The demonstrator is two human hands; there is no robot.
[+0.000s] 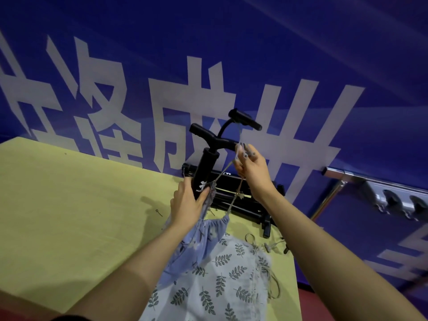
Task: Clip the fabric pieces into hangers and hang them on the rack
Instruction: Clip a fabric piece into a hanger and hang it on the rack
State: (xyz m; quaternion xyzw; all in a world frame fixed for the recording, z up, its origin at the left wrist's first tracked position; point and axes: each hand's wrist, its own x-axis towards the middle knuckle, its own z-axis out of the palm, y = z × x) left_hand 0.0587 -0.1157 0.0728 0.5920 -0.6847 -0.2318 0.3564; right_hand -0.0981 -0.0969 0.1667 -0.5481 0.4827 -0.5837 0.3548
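A thin wire clip hanger [228,185] runs from my right hand [251,169] down to a blue flowered fabric piece [199,242], which it clips at the gathered top edge. My right hand pinches the hanger's top right beside the black pump's T-handle [213,136]. My left hand [188,200] grips the black pump barrel [205,172] together with the blue fabric's upper left edge. A white fabric piece with a grey leaf print [217,286] lies on the yellow table [81,205] under the blue one.
A black folded stand [245,205] lies behind the pump near the table's far edge. Loose wire hangers and clips [266,245] rest beside the leaf fabric. A small pin [159,212] lies left of my hand. A blue banner wall [208,66] rises behind, with a metal rail [370,184] at right.
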